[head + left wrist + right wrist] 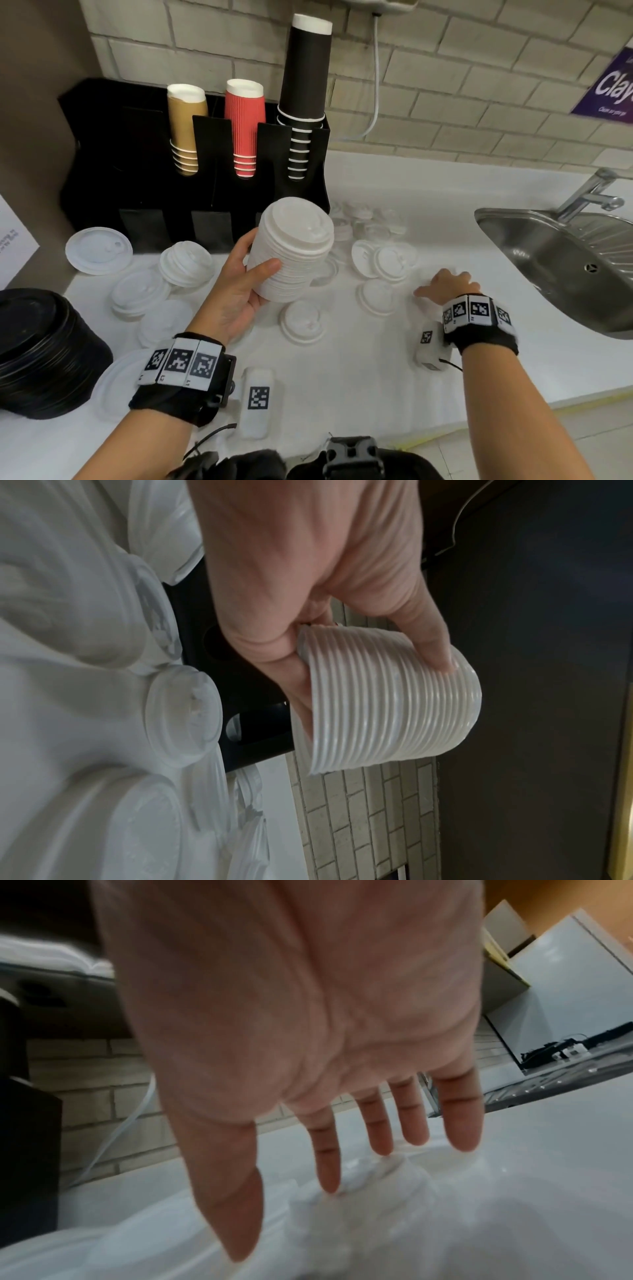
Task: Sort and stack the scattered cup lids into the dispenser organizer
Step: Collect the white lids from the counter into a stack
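Lids everywhere on this white surface (359,370), mostly loose white ones (302,322) scattered in front of the black organizer (102,161) at the back left. That organizer has three slots up top holding cup stacks: tan cups (185,130), red cups (244,126) and a tall stack of black cups (305,85). Can't tell what's in its lower compartments, too dark. A pile of black lids (44,353) sits at the far left edge, and a steel sink (555,260) is off to the right.

The stack of white lids (291,250) is up off the surface, tilted, just in front of the organizer's right end. The left hand (236,294) has it in a proper grip, thumb across the front and fingers wrapped round the back; the wrist view shows the ribbed rims (387,704) sitting right against the palm.

The right hand (445,284) is palm down with fingers (380,1123) straight and spread, holding nothing, fingertips at a loose white lid (369,1185) near the sink. Contact is too blurry to call.
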`<state>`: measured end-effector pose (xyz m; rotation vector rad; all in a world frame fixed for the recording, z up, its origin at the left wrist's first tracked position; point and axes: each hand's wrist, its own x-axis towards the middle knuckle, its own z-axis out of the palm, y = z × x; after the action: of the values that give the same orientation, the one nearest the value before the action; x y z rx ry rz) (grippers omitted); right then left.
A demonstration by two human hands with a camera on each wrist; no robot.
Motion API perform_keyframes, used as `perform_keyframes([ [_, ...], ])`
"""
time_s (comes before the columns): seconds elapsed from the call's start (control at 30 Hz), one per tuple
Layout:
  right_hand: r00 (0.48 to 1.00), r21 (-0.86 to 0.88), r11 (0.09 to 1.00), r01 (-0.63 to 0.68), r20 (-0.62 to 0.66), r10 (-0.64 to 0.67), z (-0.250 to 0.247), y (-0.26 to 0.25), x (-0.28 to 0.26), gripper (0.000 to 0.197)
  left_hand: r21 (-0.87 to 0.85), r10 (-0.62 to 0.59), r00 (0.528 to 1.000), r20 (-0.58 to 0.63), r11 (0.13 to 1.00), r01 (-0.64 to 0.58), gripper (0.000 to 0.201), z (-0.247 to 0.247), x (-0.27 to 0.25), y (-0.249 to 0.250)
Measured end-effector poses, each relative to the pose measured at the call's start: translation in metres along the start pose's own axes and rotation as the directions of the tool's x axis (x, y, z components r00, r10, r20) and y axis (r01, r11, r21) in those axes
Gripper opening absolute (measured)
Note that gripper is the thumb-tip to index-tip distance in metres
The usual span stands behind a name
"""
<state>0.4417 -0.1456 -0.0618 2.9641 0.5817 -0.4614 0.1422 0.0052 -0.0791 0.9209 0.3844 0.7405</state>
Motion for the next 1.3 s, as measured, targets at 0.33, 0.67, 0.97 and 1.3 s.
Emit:
perform_keyframes([
  [0.33,0.977,-0.057,0.978,0.200,0.080,-0.195,-0.008,-0.007,-0.004,0.047,0.004,0.008,1.000,-0.005,1.000,-0.008,0.104,0.003,-0.003,0.005],
  [0.67,0.816,0.715,0.547,0.435,-0.057,-0.575,-0.048,-0.024,-0.083,0.038,-0.013,0.028,0.999,-0.031,1.000,-0.028,0.106,0.004,-0.004,0.008],
  [0.97,0.503,0.551,0.151,0.821,-0.572,-0.648,-0.043,-0.075,-0.155,0.047,-0.012,0.007,1.000,-0.015,1.000,-0.008,0.085,0.004,-0.007,-0.002],
  [1.3,0.488,0.499,0.189,0.846,-0.580,-0.653,-0.046,-0.088,-0.156,0.039,0.078,-0.036,0.999,0.036,0.996,0.033,0.093,0.005,-0.011,0.003],
])
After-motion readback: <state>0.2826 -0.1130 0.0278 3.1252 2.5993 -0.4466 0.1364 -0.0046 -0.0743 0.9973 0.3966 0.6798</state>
